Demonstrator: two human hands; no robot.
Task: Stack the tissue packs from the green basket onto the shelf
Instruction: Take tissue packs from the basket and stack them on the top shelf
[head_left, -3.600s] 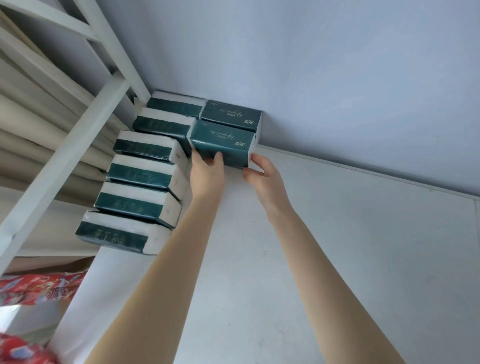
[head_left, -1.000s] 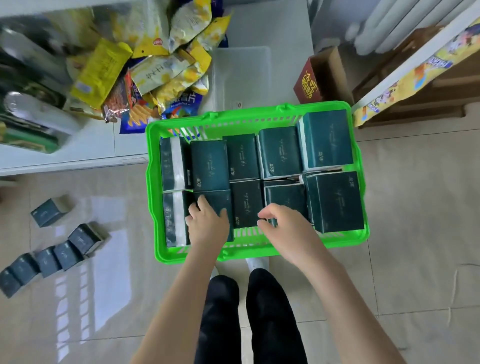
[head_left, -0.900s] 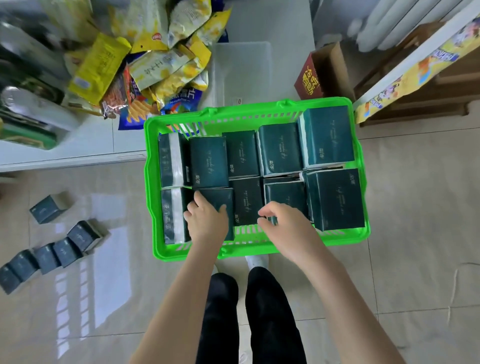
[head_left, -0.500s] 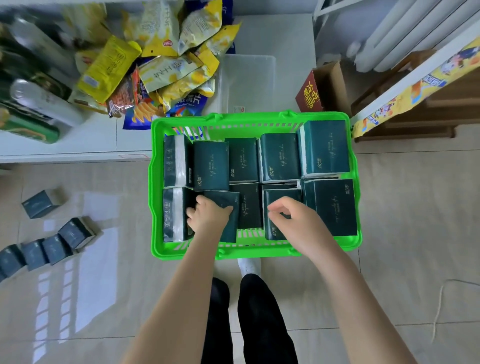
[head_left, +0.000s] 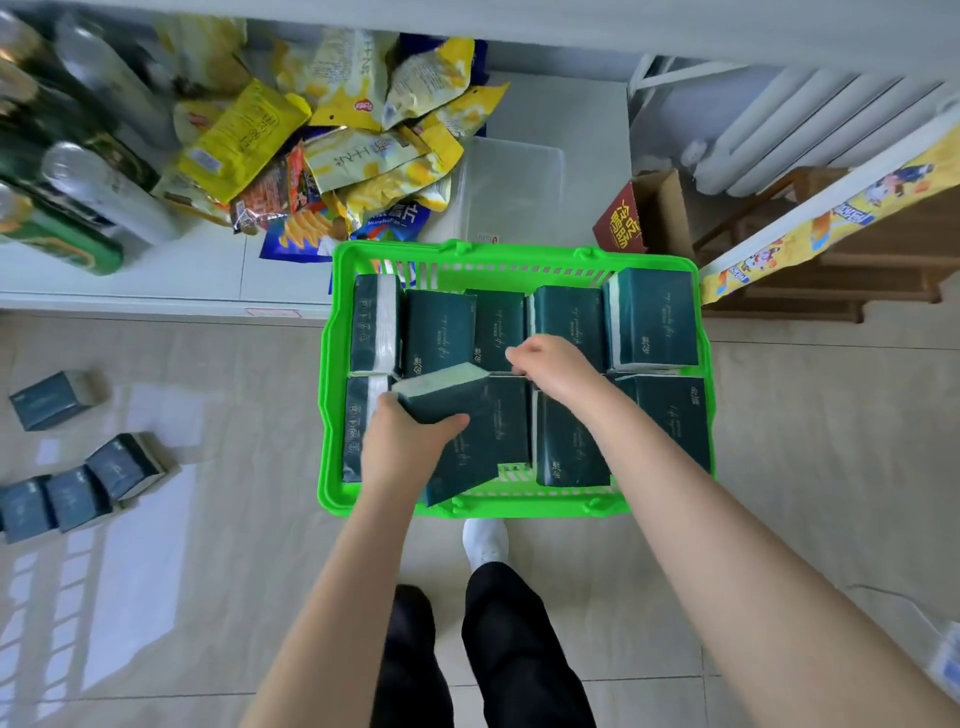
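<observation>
While the green basket (head_left: 545, 509) sits beneath both my hands, crowded with dark tissue packs (head_left: 654, 317), my left hand (head_left: 400, 447) grips one tilted pack (head_left: 478, 447), raised above its row. My right hand (head_left: 556, 364) curls over a neighbour; I can't tell its grip. Next, I'd judge, a lift to the shelf.

Beige tiled floor (head_left: 805, 467), white radiator (head_left: 800, 124), sunlit patches.

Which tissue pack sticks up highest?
The tilted pack gripped by the left hand, raised at the near-left of the green basket; the others sit low inside it.
</observation>
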